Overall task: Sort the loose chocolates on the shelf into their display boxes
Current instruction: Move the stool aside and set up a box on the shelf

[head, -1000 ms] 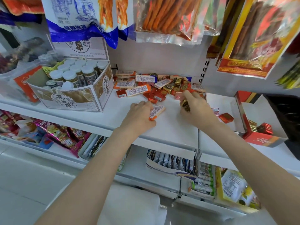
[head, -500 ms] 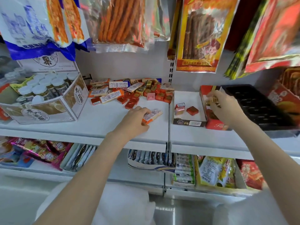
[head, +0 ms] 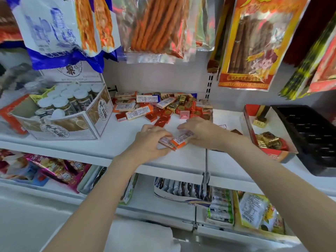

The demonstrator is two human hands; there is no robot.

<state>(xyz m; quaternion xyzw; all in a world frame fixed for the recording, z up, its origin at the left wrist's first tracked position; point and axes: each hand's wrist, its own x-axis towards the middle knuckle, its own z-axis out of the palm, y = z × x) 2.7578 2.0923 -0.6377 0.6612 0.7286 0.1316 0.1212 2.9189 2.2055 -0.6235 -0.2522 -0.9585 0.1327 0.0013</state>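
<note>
A heap of loose chocolates point(head: 163, 108), orange bars and small red and gold squares, lies at the back of the white shelf point(head: 118, 140). My left hand point(head: 151, 140) grips a small stack of orange chocolate bars point(head: 177, 140) near the shelf's front. My right hand point(head: 201, 131) lies over the stack's right end, fingers stretched toward the heap. A red display box point(head: 269, 155) at the right holds a few gold and red chocolates point(head: 269, 140).
A cardboard box of white-capped jars point(head: 60, 113) stands at the left. A black plastic tray point(head: 309, 135) sits at the far right. Snack packets point(head: 249, 42) hang above the shelf. An upright divider point(head: 206, 160) splits the shelf front. Lower shelves hold more packets.
My right hand has come back left from the red display box to the bars in my left hand. The gold chocolate it carried is no longer in it.
</note>
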